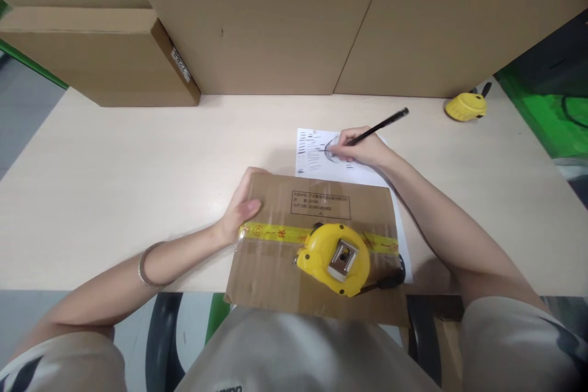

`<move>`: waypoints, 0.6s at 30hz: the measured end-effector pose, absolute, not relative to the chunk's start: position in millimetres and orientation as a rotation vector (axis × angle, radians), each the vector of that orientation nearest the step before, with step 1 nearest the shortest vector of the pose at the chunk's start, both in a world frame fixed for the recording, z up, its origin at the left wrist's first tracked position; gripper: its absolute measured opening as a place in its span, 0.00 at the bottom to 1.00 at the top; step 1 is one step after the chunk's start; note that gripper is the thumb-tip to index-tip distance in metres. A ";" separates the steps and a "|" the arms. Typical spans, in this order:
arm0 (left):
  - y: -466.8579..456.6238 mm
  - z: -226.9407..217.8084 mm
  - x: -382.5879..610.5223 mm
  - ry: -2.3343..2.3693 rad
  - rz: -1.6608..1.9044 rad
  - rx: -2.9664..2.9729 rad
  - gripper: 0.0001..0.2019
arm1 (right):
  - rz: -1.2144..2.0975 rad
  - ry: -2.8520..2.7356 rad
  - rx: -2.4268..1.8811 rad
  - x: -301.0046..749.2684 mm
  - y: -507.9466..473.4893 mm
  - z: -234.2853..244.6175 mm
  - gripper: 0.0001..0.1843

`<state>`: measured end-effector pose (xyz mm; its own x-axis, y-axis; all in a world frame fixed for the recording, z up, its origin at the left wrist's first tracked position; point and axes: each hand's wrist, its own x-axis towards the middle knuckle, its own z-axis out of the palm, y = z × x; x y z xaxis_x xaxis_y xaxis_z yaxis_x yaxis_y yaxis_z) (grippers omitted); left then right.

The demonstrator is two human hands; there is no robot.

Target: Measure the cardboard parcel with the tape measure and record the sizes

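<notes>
I see the right hand [362, 150] closed around a black pen [379, 126], its tip down on a white sheet of paper [312, 156] that already carries several dark strokes and a drawn ring. The pen's free end slants up and away from the hand. The sheet lies on the pale table [114, 165] just behind a flat cardboard parcel [275, 257], and the parcel covers the sheet's near part, with a strip of paper showing along the parcel's right edge.

The left hand [241, 205] rests on the parcel's left edge near its far corner, palm against the side and thumb lying on top, fingers loosely curled rather than clenched. A bangle [147, 263] sits on that wrist.

The parcel overhangs the table's near edge toward me. It has 1 printed label [320, 204] near its far edge and 1 yellow tape band [271, 234] across its width. A yellow tape measure [334, 257] lies on the parcel, on top of that band, right of centre, metal clip up.

Behind the parcel, big cardboard boxes [257, 18] stand along the table's far side. A 2nd small yellow object [465, 106] sits well to the parcel's far right, near the boxes.
</notes>
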<state>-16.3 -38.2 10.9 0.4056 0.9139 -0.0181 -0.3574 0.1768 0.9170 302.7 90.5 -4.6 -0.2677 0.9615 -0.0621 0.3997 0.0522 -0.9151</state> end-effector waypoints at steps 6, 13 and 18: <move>-38.5 9.7 -17.4 0.704 1.020 1.015 0.28 | 1.265 -1.795 -1.390 299.4 85.9 4.1 0.24; -39.2 12.2 -16.8 0.731 0.990 0.991 0.28 | 1.559 -2.017 -1.473 318.7 92.9 30.2 0.25; -37.5 9.5 -17.7 0.715 1.000 1.011 0.29 | 1.411 -1.948 -1.493 311.2 91.0 28.9 0.24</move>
<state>-17.7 -37.5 9.5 0.3910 0.9194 -0.0421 -0.3368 0.1855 0.9231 311.2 91.0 28.9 -0.4093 0.8606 -0.3029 0.5560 -0.0280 -0.8307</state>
